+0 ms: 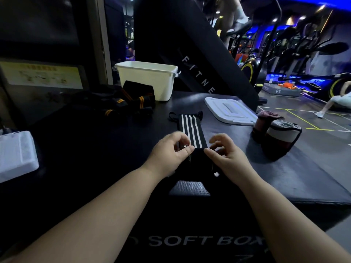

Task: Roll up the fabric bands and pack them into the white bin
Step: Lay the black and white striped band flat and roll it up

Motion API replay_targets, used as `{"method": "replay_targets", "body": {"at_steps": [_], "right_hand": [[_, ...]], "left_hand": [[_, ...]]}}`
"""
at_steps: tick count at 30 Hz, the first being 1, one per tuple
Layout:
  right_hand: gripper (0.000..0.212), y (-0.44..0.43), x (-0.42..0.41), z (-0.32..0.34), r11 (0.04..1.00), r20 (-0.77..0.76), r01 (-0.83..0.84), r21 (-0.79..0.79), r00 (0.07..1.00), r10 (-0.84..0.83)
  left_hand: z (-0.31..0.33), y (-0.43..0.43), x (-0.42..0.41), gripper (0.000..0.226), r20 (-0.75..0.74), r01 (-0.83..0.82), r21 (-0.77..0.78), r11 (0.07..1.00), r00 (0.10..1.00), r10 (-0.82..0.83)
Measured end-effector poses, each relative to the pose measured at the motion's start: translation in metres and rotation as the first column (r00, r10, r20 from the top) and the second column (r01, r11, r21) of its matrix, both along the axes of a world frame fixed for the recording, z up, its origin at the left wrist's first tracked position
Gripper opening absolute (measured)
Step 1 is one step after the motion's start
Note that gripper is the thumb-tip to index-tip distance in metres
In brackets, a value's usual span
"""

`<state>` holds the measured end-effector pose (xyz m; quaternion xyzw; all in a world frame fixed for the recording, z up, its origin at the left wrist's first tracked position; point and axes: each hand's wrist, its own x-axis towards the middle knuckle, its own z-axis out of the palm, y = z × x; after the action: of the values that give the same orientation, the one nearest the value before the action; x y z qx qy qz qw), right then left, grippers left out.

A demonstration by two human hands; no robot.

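On the black padded soft box (95, 149), our left hand (169, 152) and right hand (228, 156) each pinch a side edge of the black fabric band with white stripes (191, 130). It lies flat, stretching away from us. Beyond it stands the open white plastic bin (148, 80), with black orange-striped bands (131, 103) heaped just beside.

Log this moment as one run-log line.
step: rolling | left hand: pinches striped band | right hand: pinches same band | white bin: open top

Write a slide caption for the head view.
Left hand and right hand pinch a white-striped black band; the white bin stands behind.
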<state>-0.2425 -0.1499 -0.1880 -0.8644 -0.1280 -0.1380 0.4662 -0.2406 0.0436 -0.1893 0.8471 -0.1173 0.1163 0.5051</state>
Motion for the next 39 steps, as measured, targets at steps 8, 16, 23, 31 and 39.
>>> {"method": "replay_targets", "body": {"at_steps": [8,16,23,31,39], "right_hand": [[0.011,-0.005,-0.004,0.001,0.999,0.104,-0.029,-0.017,0.994,0.031],[0.051,-0.012,-0.005,0.003,0.982,-0.012,-0.109,-0.155,0.994,0.108],[0.051,-0.012,-0.003,0.002,0.967,0.007,-0.093,-0.238,0.995,0.097],[0.025,-0.01,-0.003,0.003,0.973,-0.061,-0.099,-0.209,0.994,0.088],[0.031,-0.009,-0.004,0.004,0.985,-0.101,-0.115,-0.125,0.99,0.103]], "left_hand": [[0.007,0.009,-0.008,0.015,-0.145,0.084,-0.078,0.993,0.985,-0.094],[0.01,0.012,-0.011,0.063,-0.102,0.115,0.258,0.959,0.991,-0.091],[0.007,0.013,-0.012,0.049,-0.089,0.074,0.239,0.968,0.995,-0.055],[0.009,0.014,-0.013,0.03,-0.126,0.113,0.17,0.979,0.988,-0.092],[0.011,0.017,-0.017,0.03,-0.177,0.122,0.05,0.991,0.978,-0.112]]}}
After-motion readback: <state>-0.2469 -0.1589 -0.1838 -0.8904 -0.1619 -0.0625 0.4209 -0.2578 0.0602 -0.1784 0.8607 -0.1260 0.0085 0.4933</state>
